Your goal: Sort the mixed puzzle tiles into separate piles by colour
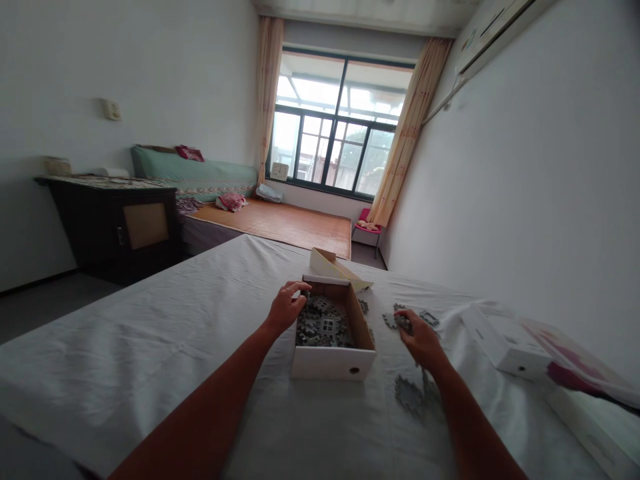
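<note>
An open cardboard box (334,363) with white outer walls sits on a white sheet (165,347) in front of me, holding several grey puzzle pieces (323,327). My left hand (286,308) reaches over the box's left wall, fingers curled onto the pieces at its far corner. My right hand (420,339) rests on the sheet right of the box, fingers closed on a grey puzzle piece (403,321). More grey pieces (411,393) lie joined on the sheet near my right forearm, and a few loose ones (429,318) lie beyond the hand.
A white box lid (506,341) and a picture sheet (575,370) lie at the right by the wall. A flap (334,268) lies behind the box. Beyond stand a dark cabinet (120,223), a bed with a bamboo mat (280,223) and a window (340,137).
</note>
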Demonstrator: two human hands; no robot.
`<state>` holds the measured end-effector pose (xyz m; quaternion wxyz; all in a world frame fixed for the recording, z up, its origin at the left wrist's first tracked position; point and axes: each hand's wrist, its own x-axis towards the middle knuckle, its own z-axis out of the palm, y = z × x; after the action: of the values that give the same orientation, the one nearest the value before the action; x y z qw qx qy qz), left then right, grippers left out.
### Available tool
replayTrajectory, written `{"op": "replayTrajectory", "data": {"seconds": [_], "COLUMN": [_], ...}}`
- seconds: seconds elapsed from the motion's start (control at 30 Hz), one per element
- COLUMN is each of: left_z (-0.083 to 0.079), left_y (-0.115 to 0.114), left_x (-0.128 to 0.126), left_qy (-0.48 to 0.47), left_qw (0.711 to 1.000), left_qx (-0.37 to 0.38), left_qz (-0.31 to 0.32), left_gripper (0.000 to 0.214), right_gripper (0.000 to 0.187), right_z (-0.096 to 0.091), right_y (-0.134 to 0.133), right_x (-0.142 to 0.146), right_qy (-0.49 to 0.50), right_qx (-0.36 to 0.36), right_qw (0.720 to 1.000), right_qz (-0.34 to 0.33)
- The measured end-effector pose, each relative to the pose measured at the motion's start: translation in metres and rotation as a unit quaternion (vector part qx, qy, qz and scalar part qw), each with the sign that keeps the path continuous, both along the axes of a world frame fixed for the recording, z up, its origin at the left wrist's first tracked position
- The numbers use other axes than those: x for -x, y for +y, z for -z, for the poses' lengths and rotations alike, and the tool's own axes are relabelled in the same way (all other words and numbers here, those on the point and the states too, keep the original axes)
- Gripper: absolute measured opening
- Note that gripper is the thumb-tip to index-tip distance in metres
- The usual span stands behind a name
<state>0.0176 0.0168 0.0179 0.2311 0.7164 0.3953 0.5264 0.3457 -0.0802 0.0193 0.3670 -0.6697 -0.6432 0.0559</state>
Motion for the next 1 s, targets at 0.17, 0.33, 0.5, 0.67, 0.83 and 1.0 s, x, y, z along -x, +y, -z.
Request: {"op": "replayTrajectory", "data": {"seconds": [0.17, 0.33, 0.5, 0.67, 0.83, 1.0], "left_z": [0.002, -0.001, -0.002, 0.001, 0.001, -0.001], "left_y": [0.001, -0.002, -0.002, 0.001, 0.001, 0.0], "left_x": [0.001, 0.001, 0.0, 0.0, 0.001, 0.001], "left_qy": [0.001, 0.0, 0.005, 0.006, 0.006, 0.007], "left_qw": [1.0, 1.0, 1.0, 1.0, 1.0, 1.0], "left_qx": [-0.001, -0.003, -0.003, -0.007, -0.011, -0.01], "left_qz": [0.001, 0.005, 0.002, 0.0, 0.0, 0.002], "left_gripper": [0.035, 0.034, 0.034, 0.034, 0.034, 0.034], "right_gripper": [0.038, 0.066, 0.042, 0.046, 0.043, 0.038], "right_z": [-0.036, -0.036, -0.01, 0.031, 0.039, 0.031], "right_y": [-0.008, -0.004, 0.013, 0.029, 0.028, 0.02], "right_x": [0.079, 0.117, 0.073, 0.049, 0.049, 0.045], "right_qy": [0.161, -0.042, -0.006, -0.113, -0.159, -0.141], "right_qx": [-0.215, -0.164, -0.186, 0.0, 0.102, 0.094], "right_qw": [0.962, 0.964, 0.98, 0.986, 0.962, 0.972], "right_qz": [-0.055, -0.203, -0.074, -0.126, -0.196, -0.161]}}
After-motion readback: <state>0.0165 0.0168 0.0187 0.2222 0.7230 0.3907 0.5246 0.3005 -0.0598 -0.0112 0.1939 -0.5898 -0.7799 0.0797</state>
